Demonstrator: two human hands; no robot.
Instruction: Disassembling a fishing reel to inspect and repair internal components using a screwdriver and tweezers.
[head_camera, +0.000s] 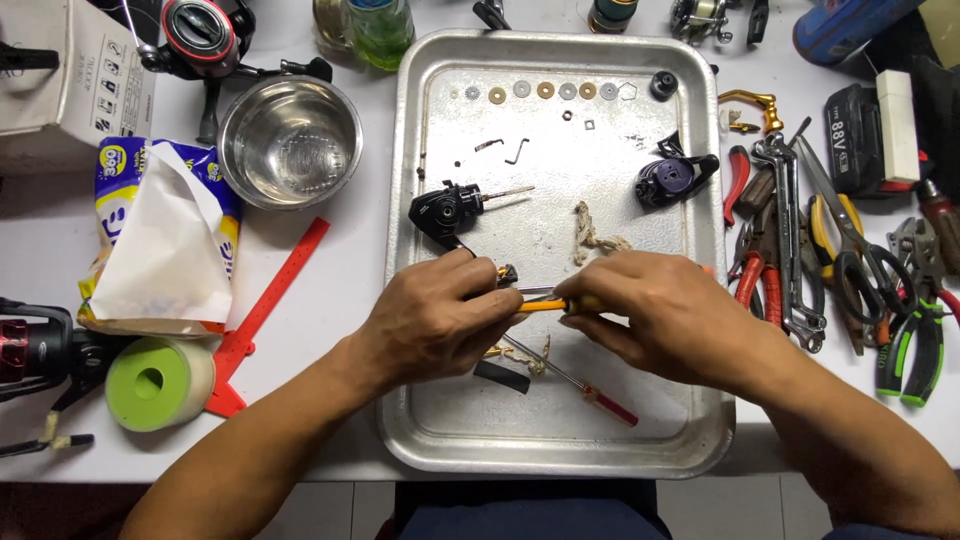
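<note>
Two hands meet over a big metal tray (420, 440) on the white worktop (330, 290).

Left hand (435, 320) pinches a small black part (507, 274). Right hand (655, 315) grips a yellow screwdriver (545, 305), and its tip touches that part. Just under the hands lies a red screwdriver (590, 388). A black reel body (445, 210) sits in the tray just above the left hand. Little round washers (545, 90) line the tray's far edge. Pliers (770, 260) lie to the right.

The white surface (330, 290) carries a metal tray (440, 440) at its middle and a steel bowl (290, 128) toward the far edge. A red ruler (268, 305), green tape roll (158, 383) and tissue pack (160, 240) lie toward the left edge, pliers (915, 340) toward the right.
</note>
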